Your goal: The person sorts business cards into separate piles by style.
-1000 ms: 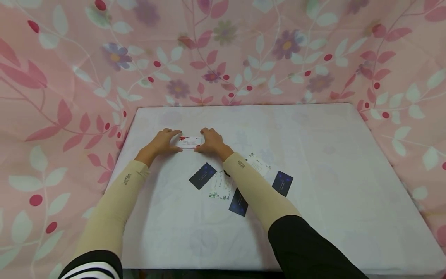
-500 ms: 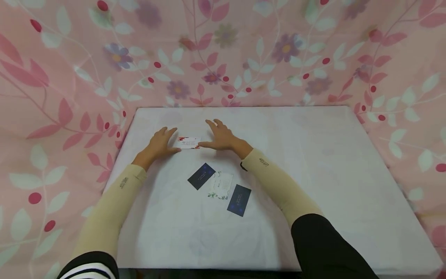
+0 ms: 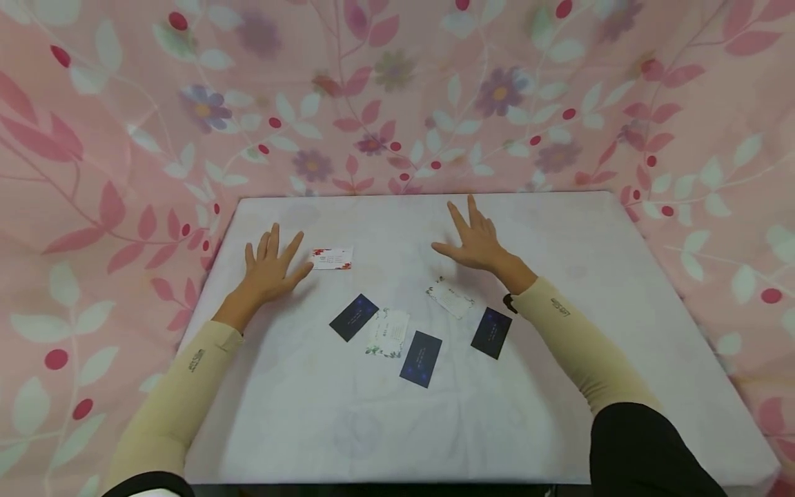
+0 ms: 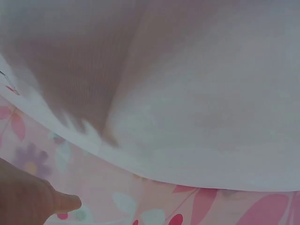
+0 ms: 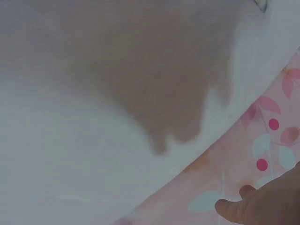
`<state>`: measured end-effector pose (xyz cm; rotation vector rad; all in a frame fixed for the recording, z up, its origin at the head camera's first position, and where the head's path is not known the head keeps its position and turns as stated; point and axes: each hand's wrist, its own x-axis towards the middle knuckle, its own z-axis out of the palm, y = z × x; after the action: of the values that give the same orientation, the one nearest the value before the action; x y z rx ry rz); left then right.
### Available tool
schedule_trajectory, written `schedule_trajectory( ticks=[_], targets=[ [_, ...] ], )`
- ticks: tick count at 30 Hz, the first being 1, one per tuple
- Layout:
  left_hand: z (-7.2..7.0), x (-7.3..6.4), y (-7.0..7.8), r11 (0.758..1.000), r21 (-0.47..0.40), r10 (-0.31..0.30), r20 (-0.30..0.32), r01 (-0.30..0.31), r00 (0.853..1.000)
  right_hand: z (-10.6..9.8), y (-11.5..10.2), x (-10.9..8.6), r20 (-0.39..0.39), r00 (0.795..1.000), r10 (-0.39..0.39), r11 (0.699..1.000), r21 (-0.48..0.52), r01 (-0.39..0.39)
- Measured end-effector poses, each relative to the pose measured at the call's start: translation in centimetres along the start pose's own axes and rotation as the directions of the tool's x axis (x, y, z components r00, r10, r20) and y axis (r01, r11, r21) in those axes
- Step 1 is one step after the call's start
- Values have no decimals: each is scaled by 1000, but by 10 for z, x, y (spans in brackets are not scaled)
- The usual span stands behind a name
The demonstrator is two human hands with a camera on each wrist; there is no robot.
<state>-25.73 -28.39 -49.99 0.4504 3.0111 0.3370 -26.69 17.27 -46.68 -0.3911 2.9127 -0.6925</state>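
Observation:
A white card with red flowers [image 3: 332, 259] lies flat toward the back left of the table. Just left of it is my left hand [image 3: 266, 273], fingers spread, the thumb near the card's edge; whether it touches cannot be told. My right hand [image 3: 477, 243] hovers farther right with spread fingers, holding nothing. Nearer the front lie a dark blue card [image 3: 354, 317], a white card with green leaves [image 3: 388, 333] and another dark blue card [image 3: 421, 359]. Below the right hand are a second leaf-printed white card [image 3: 450, 297] and a third dark blue card [image 3: 491, 333].
The cards lie on a table with a white cloth [image 3: 348, 442]. A pink flowered curtain [image 3: 397, 90] hangs behind the table and along both sides. Both wrist views show mostly white cloth with hand shadows and the curtain beyond the edge.
Both hands have let go of the red-flowered card and moved apart, the left slightly left, the right well to the right. Cards that the right arm covered now show.

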Motion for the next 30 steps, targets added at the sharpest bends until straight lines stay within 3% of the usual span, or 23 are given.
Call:
schedule_trajectory(
  ticks=[12, 18, 30],
  targets=[
    [6, -17, 10, 997, 50, 53, -42, -51, 998, 3, 54, -63, 2, 996, 89, 995, -40, -89],
    [8, -22, 14, 997, 56, 50, -39, -48, 998, -5, 71, -76, -12, 994, 108, 993, -43, -108],
    [20, -33, 23, 992, 86, 93, -43, -89, 995, -5, 81, -94, 13, 993, 118, 992, -51, -117]
  ],
)
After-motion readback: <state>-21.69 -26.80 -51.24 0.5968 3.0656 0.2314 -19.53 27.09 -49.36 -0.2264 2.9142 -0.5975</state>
